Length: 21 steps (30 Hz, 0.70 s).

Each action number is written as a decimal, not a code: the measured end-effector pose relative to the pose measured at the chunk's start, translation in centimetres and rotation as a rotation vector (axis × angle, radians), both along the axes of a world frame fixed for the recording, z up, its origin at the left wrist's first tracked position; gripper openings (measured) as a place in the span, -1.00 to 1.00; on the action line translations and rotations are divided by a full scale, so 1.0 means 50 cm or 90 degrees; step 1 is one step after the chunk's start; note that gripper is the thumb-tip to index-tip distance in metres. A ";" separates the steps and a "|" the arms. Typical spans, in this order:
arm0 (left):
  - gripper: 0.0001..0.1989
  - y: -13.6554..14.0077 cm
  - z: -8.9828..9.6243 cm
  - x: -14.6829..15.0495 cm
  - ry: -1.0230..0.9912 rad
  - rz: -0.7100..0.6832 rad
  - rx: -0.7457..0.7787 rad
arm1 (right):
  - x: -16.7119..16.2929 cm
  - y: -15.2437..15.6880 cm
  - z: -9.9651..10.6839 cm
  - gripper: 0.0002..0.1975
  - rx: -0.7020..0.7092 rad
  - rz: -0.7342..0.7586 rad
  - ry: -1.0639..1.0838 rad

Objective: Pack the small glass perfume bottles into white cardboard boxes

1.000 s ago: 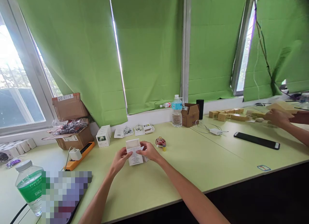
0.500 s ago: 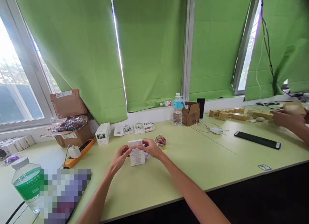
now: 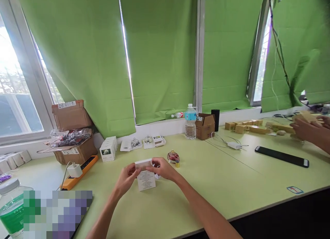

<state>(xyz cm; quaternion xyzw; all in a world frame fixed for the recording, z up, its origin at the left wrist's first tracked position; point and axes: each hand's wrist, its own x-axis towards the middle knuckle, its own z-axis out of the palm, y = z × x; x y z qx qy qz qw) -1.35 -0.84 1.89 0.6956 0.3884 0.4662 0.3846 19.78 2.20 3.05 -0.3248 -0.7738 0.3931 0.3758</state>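
A small white box [image 3: 146, 181] with printed text on its near side stands upright on the table in front of me. My left hand [image 3: 126, 178] is closed on its upper left edge. My right hand [image 3: 163, 168] grips the top right, its thumb against the near face. Behind the box, a bit of something white peeks out by my right hand, mostly hidden. Just beyond that hand lies a round glass ornament [image 3: 172, 156] with reddish contents, and touching it is a small gold-coloured piece [image 3: 177, 164].
White boxes [image 3: 107, 151] stand in a row at the back, near open packs with clear glass pieces [image 3: 135, 143]. Left are a cardboard box [image 3: 77, 150], an orange power strip [image 3: 89, 166] and a bottle [image 3: 14, 204]. Right are a charger [image 3: 233, 145], a black slab [image 3: 281, 156] and a co-worker's hands [image 3: 306, 127].
The view has shifted slightly, so most things sit lower in it. Both my hands keep hold of the white box, whose top edge looks a little more raised. The co-worker's hands have moved closer together.
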 end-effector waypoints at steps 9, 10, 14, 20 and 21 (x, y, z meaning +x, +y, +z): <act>-0.60 -0.013 0.010 -0.011 0.064 -0.013 -0.007 | 0.019 -0.020 0.022 -0.57 -0.045 0.054 -0.061; -0.59 -0.014 0.011 -0.012 0.064 -0.022 -0.012 | 0.020 -0.023 0.025 -0.57 -0.047 0.058 -0.064; -0.56 -0.023 0.019 -0.013 0.060 -0.039 -0.039 | 0.020 -0.028 0.029 -0.59 -0.055 0.084 -0.066; -0.58 -0.026 0.031 -0.021 0.044 -0.053 -0.053 | 0.023 -0.027 0.028 -0.59 -0.069 0.112 -0.058; -0.59 -0.026 0.032 -0.023 0.043 -0.052 -0.048 | 0.024 -0.028 0.029 -0.59 -0.073 0.111 -0.054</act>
